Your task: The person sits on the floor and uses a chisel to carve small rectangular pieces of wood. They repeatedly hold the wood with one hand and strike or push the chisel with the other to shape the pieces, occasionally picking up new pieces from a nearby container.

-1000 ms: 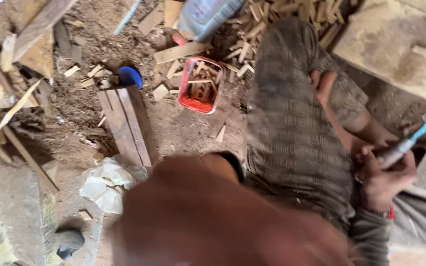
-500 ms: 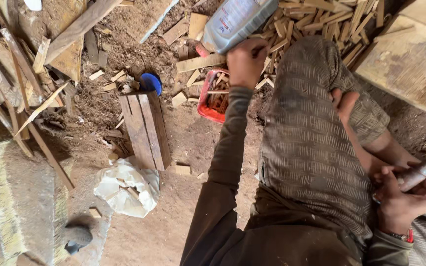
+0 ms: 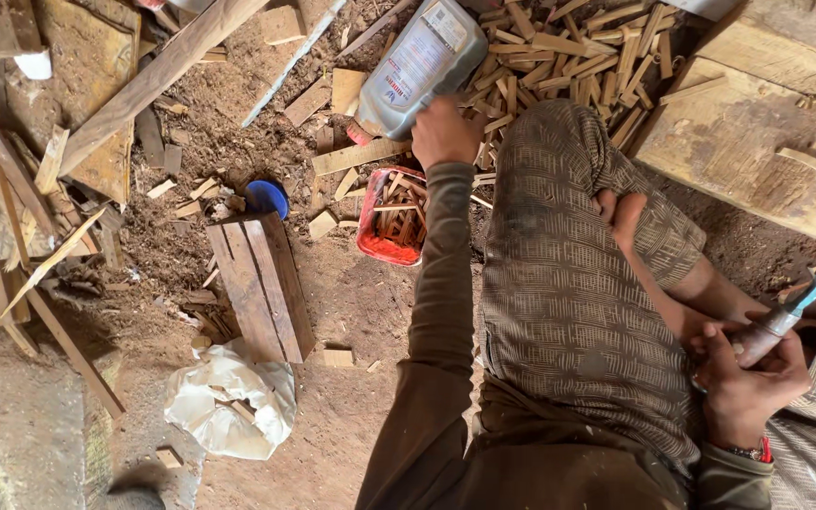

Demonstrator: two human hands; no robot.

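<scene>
Sawdust floor strewn with wood offcuts (image 3: pixel 569 57), left hand (image 3: pixel 446 132) outstretched, grip grasping grey bottle (image 3: pixel 422 61), right hand (image 3: pixel 748 382) clenched round blue-bladed tool (image 3: pixel 805 302)

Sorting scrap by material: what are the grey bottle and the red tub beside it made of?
Grey bottle under the left hand: probably plastic, smooth, faintly glossy, moulded. Red tub: likely plastic too, with a thin, evenly coloured rim; it holds wooden offcuts.

Tilted grey plastic bottle (image 3: pixel 419 64), blue-bladed chisel (image 3: pixel 809 297)
</scene>
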